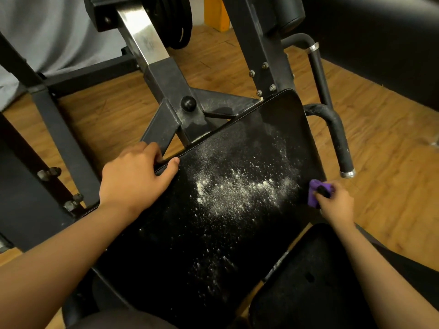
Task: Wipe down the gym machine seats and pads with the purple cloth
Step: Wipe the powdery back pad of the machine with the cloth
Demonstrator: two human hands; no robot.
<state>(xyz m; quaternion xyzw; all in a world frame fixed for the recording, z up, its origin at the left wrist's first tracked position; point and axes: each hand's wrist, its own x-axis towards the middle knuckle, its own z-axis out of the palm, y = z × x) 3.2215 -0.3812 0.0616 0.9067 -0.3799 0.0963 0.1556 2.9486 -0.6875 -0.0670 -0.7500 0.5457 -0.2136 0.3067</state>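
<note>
A large black pad (273,129) of the gym machine fills the middle of the view, dusted with white powder (240,188) across its centre. My left hand (133,176) grips the pad's left edge, thumb on top and fingers curled over the rim. My right hand (335,205) holds a bunched purple cloth (314,191) at the pad's right edge, touching its surface. A smaller black seat pad (313,281) lies below my right forearm at the lower right.
The black steel frame (171,81) with a round knob (188,103) rises behind the pad. A curved black handle (337,138) sticks out at its right side. Weight plates (175,22) hang at the top. Wood-pattern floor (392,150) surrounds the machine; a black padded surface (380,39) is at top right.
</note>
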